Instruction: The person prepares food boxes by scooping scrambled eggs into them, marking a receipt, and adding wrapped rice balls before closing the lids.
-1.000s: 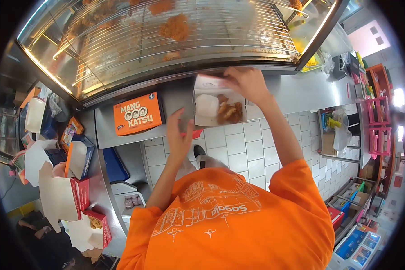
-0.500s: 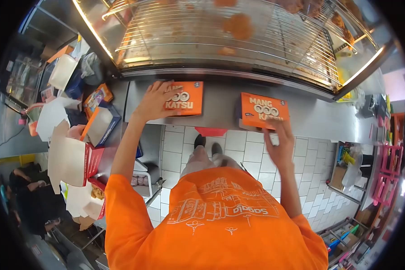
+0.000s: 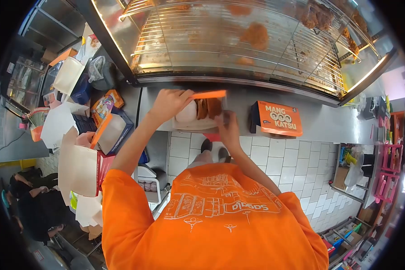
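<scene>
An orange takeaway box (image 3: 184, 127) sits on the steel counter with its lid (image 3: 209, 94) raised. Inside show a white rounded mound, which looks like rice (image 3: 187, 112), and browned cutlet slices (image 3: 211, 108). My left hand (image 3: 170, 104) is closed on the lid's left part at the back. At the box's front right corner is my right hand (image 3: 230, 130), its fingers bent against the edge and slightly blurred. To the right stands a second orange box (image 3: 280, 119), shut, printed "MANG KATSU", with neither hand on it.
Behind the counter (image 3: 243, 114) stands a lit display case with a wire rack (image 3: 162, 47) and fried pieces (image 3: 255, 36). Open cartons (image 3: 78, 164) crowd the left side. A person in dark clothes (image 3: 42, 211) is at the far left. A pink rack (image 3: 387, 173) stands right.
The left box's lid has come up, showing the food. My right hand has left the right box and moved left to the opened one. My left hand has shifted from the box top to its lid.
</scene>
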Demonstrator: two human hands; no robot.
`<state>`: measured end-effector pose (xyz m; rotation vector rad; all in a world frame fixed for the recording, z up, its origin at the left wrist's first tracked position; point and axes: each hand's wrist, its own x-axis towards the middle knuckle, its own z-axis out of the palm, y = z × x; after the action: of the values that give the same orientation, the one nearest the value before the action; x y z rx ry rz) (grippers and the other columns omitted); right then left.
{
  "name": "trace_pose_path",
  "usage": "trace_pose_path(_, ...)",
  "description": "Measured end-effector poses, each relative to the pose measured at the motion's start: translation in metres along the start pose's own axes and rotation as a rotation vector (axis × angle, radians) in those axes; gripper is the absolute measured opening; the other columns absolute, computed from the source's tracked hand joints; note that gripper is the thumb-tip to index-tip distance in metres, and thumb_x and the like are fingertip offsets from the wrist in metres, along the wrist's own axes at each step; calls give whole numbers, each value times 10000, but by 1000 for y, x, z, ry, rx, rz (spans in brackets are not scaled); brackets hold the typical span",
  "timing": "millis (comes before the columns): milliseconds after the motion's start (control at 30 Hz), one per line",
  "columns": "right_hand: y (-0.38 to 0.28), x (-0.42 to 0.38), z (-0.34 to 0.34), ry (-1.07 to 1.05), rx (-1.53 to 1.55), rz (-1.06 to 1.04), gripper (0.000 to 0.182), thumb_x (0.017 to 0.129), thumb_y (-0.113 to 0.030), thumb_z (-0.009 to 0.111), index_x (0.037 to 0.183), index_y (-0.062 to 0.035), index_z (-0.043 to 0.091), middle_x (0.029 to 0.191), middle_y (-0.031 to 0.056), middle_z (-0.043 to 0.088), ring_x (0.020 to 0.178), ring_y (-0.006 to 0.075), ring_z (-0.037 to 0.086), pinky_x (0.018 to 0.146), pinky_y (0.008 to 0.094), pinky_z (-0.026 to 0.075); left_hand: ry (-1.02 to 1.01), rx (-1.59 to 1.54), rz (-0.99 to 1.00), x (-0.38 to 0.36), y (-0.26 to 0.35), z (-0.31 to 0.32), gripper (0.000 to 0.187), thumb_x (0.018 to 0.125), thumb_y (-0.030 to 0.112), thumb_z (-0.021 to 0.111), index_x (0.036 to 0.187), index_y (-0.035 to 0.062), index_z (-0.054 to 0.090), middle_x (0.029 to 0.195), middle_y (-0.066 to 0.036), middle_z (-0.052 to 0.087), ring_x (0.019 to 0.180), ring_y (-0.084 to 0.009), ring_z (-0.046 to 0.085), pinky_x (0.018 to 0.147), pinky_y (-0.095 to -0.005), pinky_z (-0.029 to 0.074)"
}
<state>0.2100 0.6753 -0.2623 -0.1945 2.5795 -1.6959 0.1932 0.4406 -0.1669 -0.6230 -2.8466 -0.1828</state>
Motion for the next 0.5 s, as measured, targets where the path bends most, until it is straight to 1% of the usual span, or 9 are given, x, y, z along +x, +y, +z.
trace_pose_path(33,-4,0,-1,0,-1,-2,382,887,-200,623,1156,21,466,1128,203,559,908,280,626,745,353,503,2,0,0,5,-4,-7,215,793,176,689,987,101,633,803,-39,676,730,-194,661,572,-311,511)
trace_pose_path(133,-9,-2,-10,-24,184,232,313,906,-150,571,1146,27,475,1089,189,589,926,267,626,773,341,506,288,-32,-15,11,-16,-15,187,772,216,707,888,98,620,718,-15,646,681,-185,636,576,-308,499)
trace_pose_path(200,-1,-6,-10,-21,280,327,310,890,-105,538,1162,29,477,1042,148,595,976,217,580,853,304,448,501,-125,-176,4,-19,-13,281,741,200,751,959,82,619,820,-45,644,775,-216,623,644,-316,498)
trace_pose_path(233,11,-8,-6,-8,280,334,310,890,-105,538,1162,29,477,1042,148,595,976,217,580,853,304,448,497,-134,-165,0,-15,-8,281,741,200,751,959,82,619,820,-45,644,775,-216,623,644,-316,498)
trace_pose_path(300,36,-12,-2,84,170,192,256,910,-88,533,1126,42,488,1044,166,603,853,223,647,704,291,554,677,-300,-524,-16,1,12,351,754,159,758,1049,49,603,996,-86,630,955,-235,590,770,-322,479)
trace_pose_path(333,34,-15,-5,107,160,205,256,910,-88,533,1126,42,488,1044,166,603,853,223,647,704,291,554,668,-323,-508,-22,9,27,351,754,159,758,1049,49,603,996,-86,630,955,-235,590,770,-322,479)
trace_pose_path(400,16,-21,-13,93,488,426,261,927,-119,540,1120,52,500,1019,152,601,866,216,646,691,295,562,853,-917,-1007,-34,28,67,383,803,148,698,1138,17,568,1133,-116,583,1106,-227,517,885,-326,433)
trace_pose_path(433,2,-26,-19,112,650,461,255,943,-152,544,1095,52,521,987,139,597,827,194,648,664,297,557,796,-973,-968,-44,38,89,360,830,155,652,1141,1,558,1125,-113,585,1088,-209,522,896,-322,428)
trace_pose_path(500,-13,-39,-54,133,556,497,249,947,-154,542,1089,50,526,980,132,598,792,179,647,640,294,552,673,-1062,-907,-54,55,108,347,868,182,583,1145,-23,541,1099,-104,587,1049,-189,534,908,-318,421)
